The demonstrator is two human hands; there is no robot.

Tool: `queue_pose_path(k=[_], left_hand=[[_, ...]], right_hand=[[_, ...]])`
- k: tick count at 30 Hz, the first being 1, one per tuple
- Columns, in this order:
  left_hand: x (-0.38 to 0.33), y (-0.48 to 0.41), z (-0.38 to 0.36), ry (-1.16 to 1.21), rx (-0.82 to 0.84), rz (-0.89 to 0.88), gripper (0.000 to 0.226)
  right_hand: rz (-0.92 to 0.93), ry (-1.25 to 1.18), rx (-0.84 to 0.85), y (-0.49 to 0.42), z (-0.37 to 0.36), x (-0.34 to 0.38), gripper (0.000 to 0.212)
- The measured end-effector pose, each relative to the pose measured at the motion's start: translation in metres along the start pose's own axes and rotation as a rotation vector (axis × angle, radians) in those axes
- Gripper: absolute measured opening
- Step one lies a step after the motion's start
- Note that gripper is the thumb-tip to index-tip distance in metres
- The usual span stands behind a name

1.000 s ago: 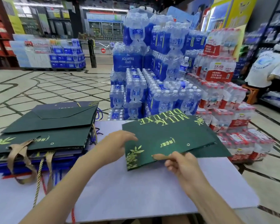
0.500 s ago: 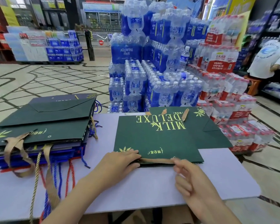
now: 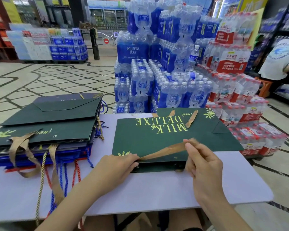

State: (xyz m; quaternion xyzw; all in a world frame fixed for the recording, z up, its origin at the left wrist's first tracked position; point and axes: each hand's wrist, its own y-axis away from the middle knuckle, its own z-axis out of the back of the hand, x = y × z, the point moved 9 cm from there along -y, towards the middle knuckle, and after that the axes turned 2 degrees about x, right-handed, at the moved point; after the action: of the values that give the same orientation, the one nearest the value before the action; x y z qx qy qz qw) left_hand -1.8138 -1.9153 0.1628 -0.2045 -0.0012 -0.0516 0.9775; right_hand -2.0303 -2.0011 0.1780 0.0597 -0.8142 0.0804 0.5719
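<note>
A flat dark green paper bag (image 3: 153, 140) with gold "MILK DELUXE" lettering lies on the white table (image 3: 140, 192) in front of me. Its tan ribbon handle (image 3: 167, 150) stretches across the near part of the bag. My right hand (image 3: 202, 160) pinches the ribbon's right end and lifts it a little above the bag. My left hand (image 3: 118, 165) rests on the bag's near left corner, fingers at the ribbon's other end by the opening. A second tan ribbon (image 3: 191, 120) lies on the bag's far side.
A stack of folded green and blue bags (image 3: 50, 124) with ribbon and cord handles hanging over the edge fills the table's left side. Shrink-wrapped water bottle packs (image 3: 165, 77) are piled behind the table. A person in a white shirt (image 3: 280, 60) stands at shelves far right.
The bag went from held tilted in both hands to lying flat on the table. My right hand then took the tan ribbon and pulled it up and right; my left hand stays at the near left corner.
</note>
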Motion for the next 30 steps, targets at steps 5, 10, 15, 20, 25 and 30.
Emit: queue_pose_path(k=[5, 10, 15, 20, 25, 30], left_hand=[[0.004, 0.009, -0.005, 0.073, 0.084, -0.012, 0.029], [-0.004, 0.007, -0.002, 0.030, 0.144, -0.005, 0.032], [-0.015, -0.019, 0.006, 0.307, 0.228, 0.222, 0.059], [-0.069, -0.057, -0.009, 0.940, 0.177, 0.252, 0.036], [-0.065, -0.059, -0.024, 1.116, 0.070, 0.457, 0.007], [-0.058, -0.059, -0.009, 0.972, 0.052, 0.346, 0.011]], right_hand=[[-0.185, -0.323, -0.002, -0.027, 0.006, -0.014, 0.017], [0.031, 0.031, -0.089, -0.029, 0.014, 0.010, 0.024], [-0.004, 0.355, 0.113, -0.019, -0.017, 0.010, 0.018], [-0.064, 0.389, 0.131, -0.022, -0.014, -0.006, 0.029], [-0.031, 0.543, 0.114, -0.024, 0.004, 0.003, 0.021], [0.152, 0.957, 0.080, -0.039, 0.023, 0.012, 0.018]])
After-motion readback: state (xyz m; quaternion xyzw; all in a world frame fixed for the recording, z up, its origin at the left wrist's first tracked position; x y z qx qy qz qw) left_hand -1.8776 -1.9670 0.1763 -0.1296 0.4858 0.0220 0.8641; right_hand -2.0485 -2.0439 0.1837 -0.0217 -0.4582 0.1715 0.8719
